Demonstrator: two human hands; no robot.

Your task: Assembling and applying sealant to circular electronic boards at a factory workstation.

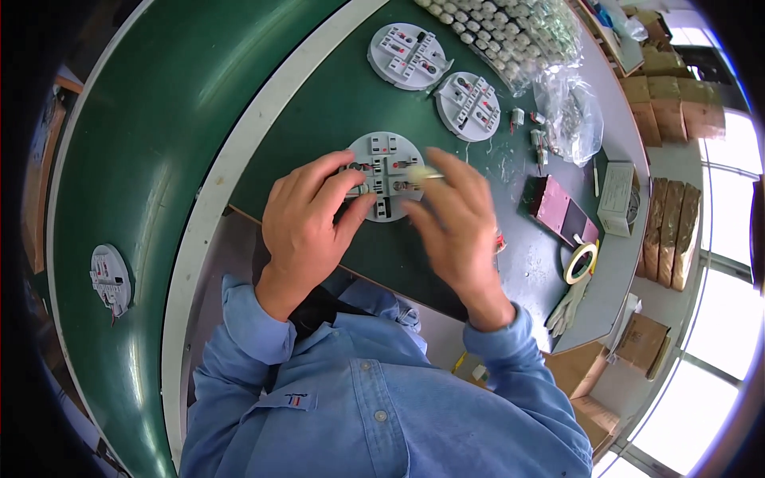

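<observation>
A round white plastic base [384, 143] lies on the green worktable in front of me, fitted with small white blocks, red-marked parts and dark pieces. My left hand [307, 217] is at its left side, with thumb and forefinger closed around a small whitish component [363, 190] on the base. Over the right edge of the base is my right hand [458, 219], smeared by motion. A blurred pale-yellow item [422, 172] shows at its fingers; whether they grip it is unclear. Two similar bases, one upper left [408, 56] and one nearer [468, 107], sit farther back.
Bagged white parts [506, 32] and a clear plastic bag [572, 119] lie at the back right. A maroon box [562, 209], a tape roll [580, 263] and a glove [567, 307] rest at right. Another base [110, 279] is on the green belt [151, 199] at left.
</observation>
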